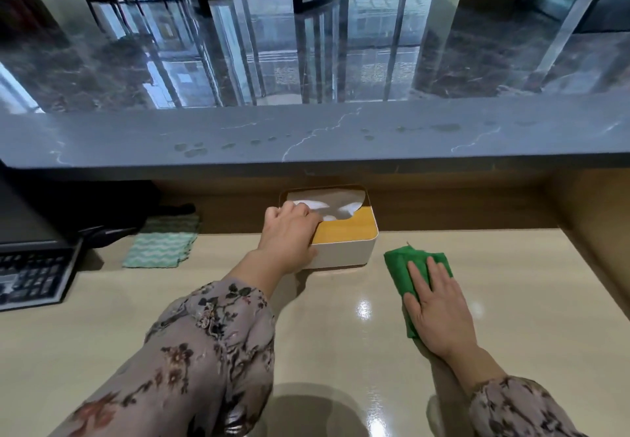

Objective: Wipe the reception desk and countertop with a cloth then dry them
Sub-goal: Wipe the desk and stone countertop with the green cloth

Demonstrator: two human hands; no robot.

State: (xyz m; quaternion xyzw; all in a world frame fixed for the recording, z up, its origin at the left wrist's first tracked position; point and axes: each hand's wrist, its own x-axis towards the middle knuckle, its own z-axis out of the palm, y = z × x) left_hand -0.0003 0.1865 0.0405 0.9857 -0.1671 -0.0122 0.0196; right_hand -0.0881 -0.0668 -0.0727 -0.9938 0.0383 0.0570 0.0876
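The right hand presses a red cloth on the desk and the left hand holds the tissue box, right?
No, the head view shows the cloth under the right hand is green, not red. The left hand does hold the tissue box.

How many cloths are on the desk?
2: a green cloth under the right hand, a zigzag cloth at the left by the keyboard. Others may be hidden.

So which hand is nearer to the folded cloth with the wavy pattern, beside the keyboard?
Left. The left hand grips the tissue box, just right of the wavy-pattern cloth. The right hand lies farther right, beyond the box, flat on the green cloth.
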